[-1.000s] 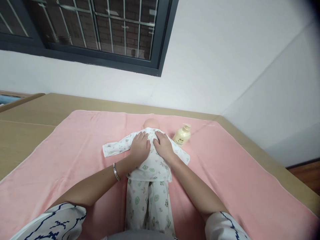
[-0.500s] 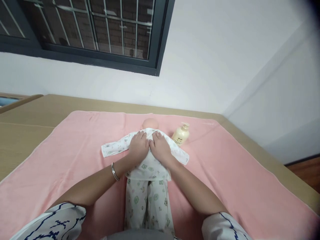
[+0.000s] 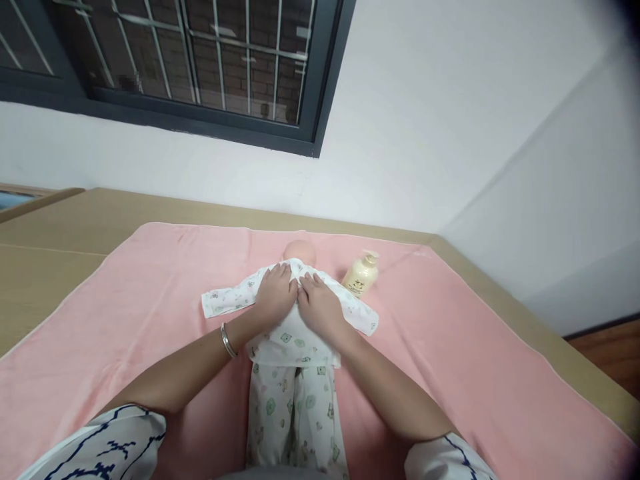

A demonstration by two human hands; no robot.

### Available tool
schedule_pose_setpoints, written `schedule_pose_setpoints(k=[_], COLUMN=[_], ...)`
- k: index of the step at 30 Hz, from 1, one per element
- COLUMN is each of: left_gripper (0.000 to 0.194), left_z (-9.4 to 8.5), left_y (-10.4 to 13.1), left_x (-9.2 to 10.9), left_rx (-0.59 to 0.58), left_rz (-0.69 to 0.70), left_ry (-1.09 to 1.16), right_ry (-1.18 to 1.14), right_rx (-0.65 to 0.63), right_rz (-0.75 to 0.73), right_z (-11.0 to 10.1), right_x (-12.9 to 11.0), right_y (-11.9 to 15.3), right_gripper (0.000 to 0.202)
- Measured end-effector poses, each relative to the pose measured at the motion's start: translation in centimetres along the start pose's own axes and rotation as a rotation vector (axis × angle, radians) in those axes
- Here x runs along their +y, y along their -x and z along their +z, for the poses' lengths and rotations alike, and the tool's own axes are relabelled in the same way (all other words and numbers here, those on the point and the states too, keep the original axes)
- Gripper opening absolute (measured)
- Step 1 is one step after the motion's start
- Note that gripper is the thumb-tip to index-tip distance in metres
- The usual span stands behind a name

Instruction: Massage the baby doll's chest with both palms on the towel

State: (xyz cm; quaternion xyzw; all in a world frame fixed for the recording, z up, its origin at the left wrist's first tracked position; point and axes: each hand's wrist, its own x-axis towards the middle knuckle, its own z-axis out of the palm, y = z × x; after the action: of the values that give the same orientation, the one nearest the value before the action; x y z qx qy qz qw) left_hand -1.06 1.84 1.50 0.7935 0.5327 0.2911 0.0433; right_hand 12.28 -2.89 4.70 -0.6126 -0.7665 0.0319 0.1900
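A baby doll with a bald head lies stretched out, dressed in a white printed long-sleeved top and matching trousers. My left hand rests flat on the upper part of the top, fingers extended toward the head. Beside it, my right hand also lies flat on the cloth, the two thumbs close together at the middle. Neither hand grips anything. The doll's sleeves spread out to both sides. Which way the doll faces cannot be made out.
Under the doll a pink blanket covers much of a wooden surface. A cream pump bottle stands just right of the doll's shoulder. Behind is a white wall with a dark-framed barred window.
My right hand has slid slightly down the top toward the doll's middle. My left hand stays nearly in place. The camera view has shifted a little.
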Motion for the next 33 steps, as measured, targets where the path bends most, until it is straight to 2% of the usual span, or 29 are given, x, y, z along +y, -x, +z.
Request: schedule_pose_setpoints(k=[5, 8, 14, 19, 23, 29, 33], left_gripper=[0.041, 0.041, 0.035, 0.042, 0.043, 0.042, 0.042], left_z=[0.7, 0.4, -0.7, 0.5, 1.1, 1.1, 1.4], left_y=[1.9, 1.4, -1.0, -0.3, 0.3, 0.2, 0.4], left_x=[1.6, 1.1, -1.0, -0.6, -0.2, -0.4, -0.6], left_rx=[0.086, 0.073, -0.071, 0.027, 0.047, 0.065, 0.088], left_rz=[0.116, 0.101, -0.003, -0.023, -0.011, -0.017, -0.020], left_ry=[-0.004, 0.016, 0.119, 0.052, 0.034, 0.049, 0.095], right_ry=[-0.032, 0.005, -0.011, -0.101, -0.075, -0.039, -0.051], right_rx=[0.026, 0.029, -0.025, -0.006, 0.066, 0.089, 0.088], right_rz=[0.064, 0.066, -0.006, 0.011, 0.036, 0.020, 0.025], right_z=[0.3, 0.4, 0.1, 0.4, 1.4, 2.0, 1.3], right_x=[2.8, 2.0, -0.9, 0.8, 2.3, 2.1, 1.9], right_y=[-2.5, -2.1, 0.7, -0.8, -1.8, -1.5, -1.7], right_gripper=[0.040, 0.042, 0.048, 0.049, 0.051, 0.051, 0.050])
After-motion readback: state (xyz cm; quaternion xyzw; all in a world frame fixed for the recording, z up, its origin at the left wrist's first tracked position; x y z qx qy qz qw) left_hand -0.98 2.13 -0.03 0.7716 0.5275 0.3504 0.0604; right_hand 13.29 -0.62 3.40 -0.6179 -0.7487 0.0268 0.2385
